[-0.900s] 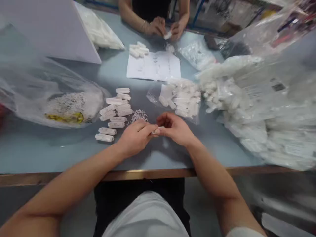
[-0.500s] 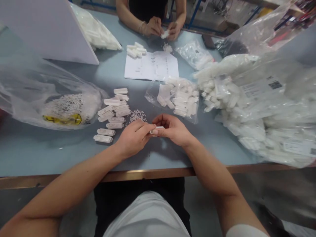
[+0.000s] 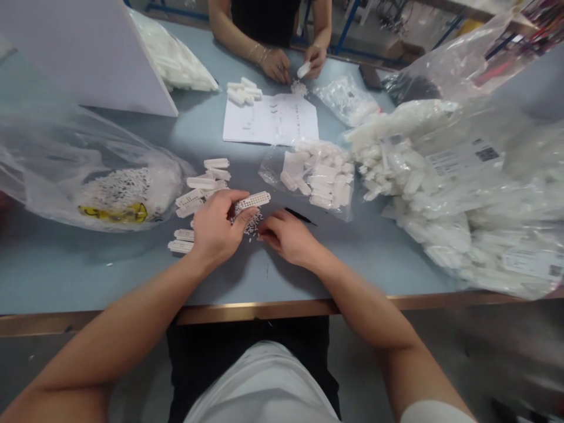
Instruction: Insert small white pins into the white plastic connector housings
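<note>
The pile of small white pegs [image 3: 253, 224] lies just left of the right hand [image 3: 293, 239], at its fingertips, making that the nearer hand on the bench-top side. The left hand [image 3: 218, 226] pinches a white block [image 3: 254, 201] between thumb and fingers above the pile's far part; its long axis slopes from left and near to right and far, with the holed face showing. The right hand's fingers are bent inward; whether they grip a peg, I cannot tell. The block looks like matte, hard plastic, slim and rounded-ended. A black pointed tool [image 3: 301, 217] lies beyond the right hand on the smooth grey-blue bench [image 3: 88, 276], near a crinkled clear bag [image 3: 332, 176].
</note>
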The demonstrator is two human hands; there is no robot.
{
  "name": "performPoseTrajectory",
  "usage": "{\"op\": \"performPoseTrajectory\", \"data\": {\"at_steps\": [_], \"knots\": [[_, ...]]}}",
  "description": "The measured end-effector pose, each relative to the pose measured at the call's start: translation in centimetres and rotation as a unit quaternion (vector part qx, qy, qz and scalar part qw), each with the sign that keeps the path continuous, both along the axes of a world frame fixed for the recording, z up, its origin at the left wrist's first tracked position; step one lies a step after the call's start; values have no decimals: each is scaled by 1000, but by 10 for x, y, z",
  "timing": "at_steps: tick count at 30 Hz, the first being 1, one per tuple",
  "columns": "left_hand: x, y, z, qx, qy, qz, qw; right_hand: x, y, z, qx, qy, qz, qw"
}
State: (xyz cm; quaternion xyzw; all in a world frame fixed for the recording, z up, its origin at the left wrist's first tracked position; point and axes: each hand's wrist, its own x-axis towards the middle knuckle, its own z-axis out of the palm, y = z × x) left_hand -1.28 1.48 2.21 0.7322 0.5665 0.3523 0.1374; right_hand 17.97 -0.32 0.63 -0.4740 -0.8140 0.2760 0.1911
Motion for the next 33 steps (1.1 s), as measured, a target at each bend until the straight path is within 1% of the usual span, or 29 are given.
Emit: {"op": "performPoseTrajectory", "data": {"at_steps": [2,4,7,9,11,12,14,16,18,19,21,24,26,29,33], "knots": [[2,0,-1,-8,3,0,1000,-5,-1,-1,22,-62,17,998],[3,-1,-2,-11,6,-3,1000,-9,-1,-1,30,-96,24,995],[3,-3,-3,-17,10,-12,1000,-9,-1,0,30,-107,23,994],[3,-4,-3,-19,13,-17,1000,-5,0,2,20,-90,5,996],[3,-5,-3,-16,15,-27,999,3,2,5,-5,-50,-36,998],[3,-5,-4,-12,16,-37,999,8,3,7,-21,-23,-67,997],[3,-7,-6,-2,19,-61,998,18,4,10,-43,52,-129,989],[3,-8,-8,8,26,-86,996,26,5,13,-36,143,-174,974],[4,-9,-12,16,33,-110,993,31,3,17,-19,212,-197,957],[4,-9,-13,20,36,-121,992,32,2,19,-10,231,-198,952],[4,-10,-16,34,35,-141,989,33,-2,22,12,231,-179,956],[5,-12,-18,58,31,-159,985,31,-5,25,64,168,-130,975],[6,-12,-19,63,36,-166,984,30,-7,25,92,131,-111,981],[6,-12,-18,75,43,-173,981,30,-8,24,111,106,-102,983],[6,-13,-18,109,53,-191,974,30,-8,23,140,97,-89,981]]}}
